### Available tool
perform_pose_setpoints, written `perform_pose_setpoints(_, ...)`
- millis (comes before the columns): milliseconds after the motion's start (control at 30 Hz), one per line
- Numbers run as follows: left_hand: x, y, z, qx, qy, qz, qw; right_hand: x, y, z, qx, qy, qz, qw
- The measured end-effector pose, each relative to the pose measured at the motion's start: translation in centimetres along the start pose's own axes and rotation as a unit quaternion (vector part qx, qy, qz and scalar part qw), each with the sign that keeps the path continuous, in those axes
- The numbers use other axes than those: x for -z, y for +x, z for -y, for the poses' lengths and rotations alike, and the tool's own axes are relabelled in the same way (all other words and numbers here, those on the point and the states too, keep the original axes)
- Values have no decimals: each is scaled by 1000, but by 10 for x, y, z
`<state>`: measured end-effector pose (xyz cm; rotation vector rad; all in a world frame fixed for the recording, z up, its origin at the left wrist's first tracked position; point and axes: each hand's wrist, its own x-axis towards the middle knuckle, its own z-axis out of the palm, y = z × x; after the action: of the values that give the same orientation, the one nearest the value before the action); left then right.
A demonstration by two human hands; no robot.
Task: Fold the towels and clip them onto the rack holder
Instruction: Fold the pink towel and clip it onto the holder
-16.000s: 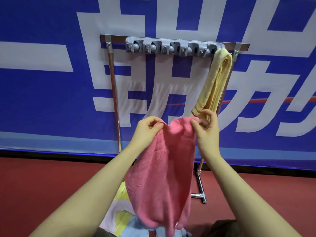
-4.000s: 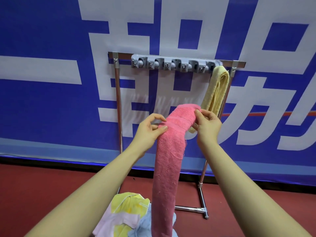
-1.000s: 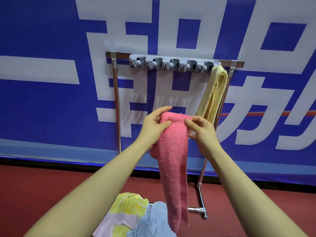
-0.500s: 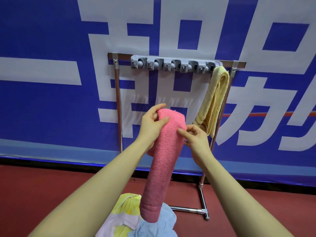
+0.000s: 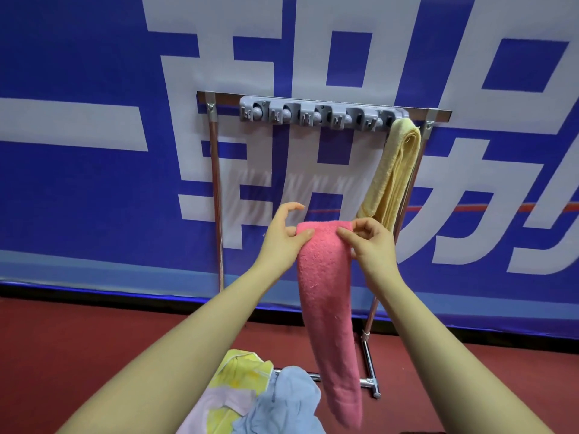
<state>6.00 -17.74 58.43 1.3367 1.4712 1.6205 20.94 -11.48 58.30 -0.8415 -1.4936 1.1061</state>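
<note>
The folded pink towel [image 5: 326,296] is pinched at its top by the left hand [image 5: 283,242] and right hand [image 5: 372,245], below the rack holder [image 5: 322,116]; the fold should be kept tight, apparently narrow enough for a clip

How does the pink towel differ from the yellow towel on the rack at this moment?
The pink towel is held at its top by the left hand and right hand, below the clip bar; the yellow towel hangs from the bar's right end, with no hand on it. The pink towel hangs nearly straight down; the yellow one slants. Both are folded into long narrow strips of terry cloth.
</note>
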Motion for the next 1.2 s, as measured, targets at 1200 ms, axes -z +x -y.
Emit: perform_pose_setpoints(1200, -22, 11, -18, -12, -57, -28, 998, 22, -9, -9, -34, 128, 128, 983)
